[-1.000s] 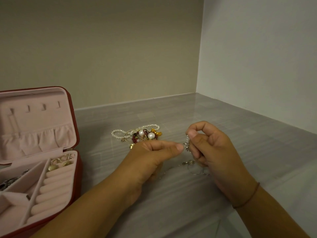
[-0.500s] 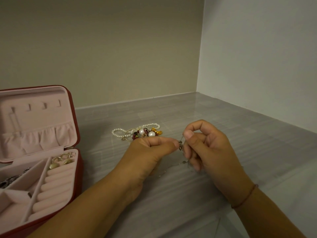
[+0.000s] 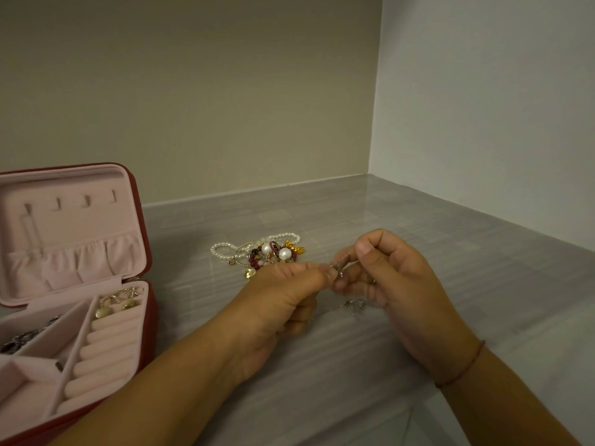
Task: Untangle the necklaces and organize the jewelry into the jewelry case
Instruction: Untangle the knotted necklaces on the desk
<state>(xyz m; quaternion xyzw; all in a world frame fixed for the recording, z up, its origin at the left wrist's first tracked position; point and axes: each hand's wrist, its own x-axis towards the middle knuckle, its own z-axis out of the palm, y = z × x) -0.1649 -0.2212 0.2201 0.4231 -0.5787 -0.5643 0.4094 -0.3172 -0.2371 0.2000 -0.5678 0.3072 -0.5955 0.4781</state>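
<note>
Both hands are raised just above the desk (image 3: 457,239), near the centre of the view, so the fine silver chain (image 3: 338,268) hangs free instead of dragging on the surface. The left hand (image 3: 283,294) pinches it between thumb and forefinger. The right hand (image 3: 396,278), at 3 o'clock from it, pinches the same small charm or knot from the other side, fingertips almost touching. That close two-sided grip suits teasing a snag apart. A clasp (image 3: 354,305) dangles below the right hand's fingers; the chain is too thin to trace, so it is hard to tell whether it is really knotted there.

At 11 o'clock from the hands, the tangled pile (image 3: 264,252) of pearl strands, beads and gold pieces lies on the desk within easy reach. The jewelry case (image 3: 146,252) stands open at 9 o'clock, lid upright so its hooks and pocket are reachable. Earrings (image 3: 116,304) already sit in a back compartment beyond the ring rolls (image 3: 106,342), and dark pieces (image 3: 19,339) lie at its left edge.
</note>
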